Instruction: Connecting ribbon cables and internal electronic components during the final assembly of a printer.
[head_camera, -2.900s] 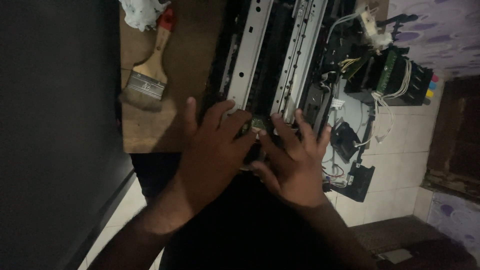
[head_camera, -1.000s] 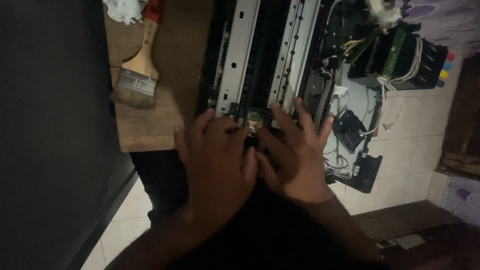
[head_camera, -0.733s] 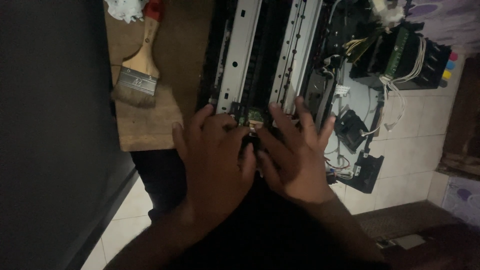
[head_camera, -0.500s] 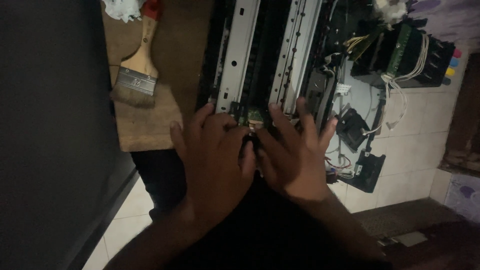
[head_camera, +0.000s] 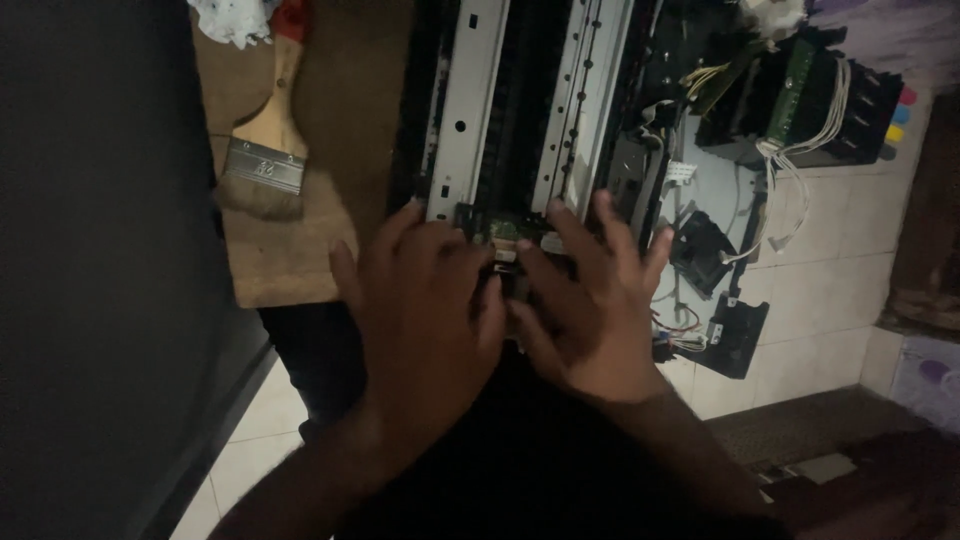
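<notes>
Head view, from largest item to smallest. Dark panel (head_camera: 90, 250) fills the left side; what it belongs to cannot be told. Wooden worktop (head_camera: 340, 180) carries the opened printer chassis (head_camera: 530, 110), which lies with its two pale metal rails running away from me and dark rollers between them. Tiled floor (head_camera: 820, 290) shows at right, beyond the worktop edge. On that side sits a black ink tank unit (head_camera: 800, 100) with white tubing and coloured caps at its far end, and loose black parts hang beside it on thin wires.

My left hand (head_camera: 425, 320) lies palm down at the near end of the chassis, fingers spread, fingertips resting against the end of the left rail. My right hand (head_camera: 590, 310) lies just beside it, touching it, fingers fanned over the right rail's end. Neither grip is clamped on anything that I can see; both press flat. Between the two sets of fingertips a small green circuit board (head_camera: 505, 230) shows, partly covered.

Paintbrush (head_camera: 268, 150) with wooden handle and metal ferrule lies on the worktop, well apart from my hands, to the left. White cloth (head_camera: 230, 18) sits at its far end.
</notes>
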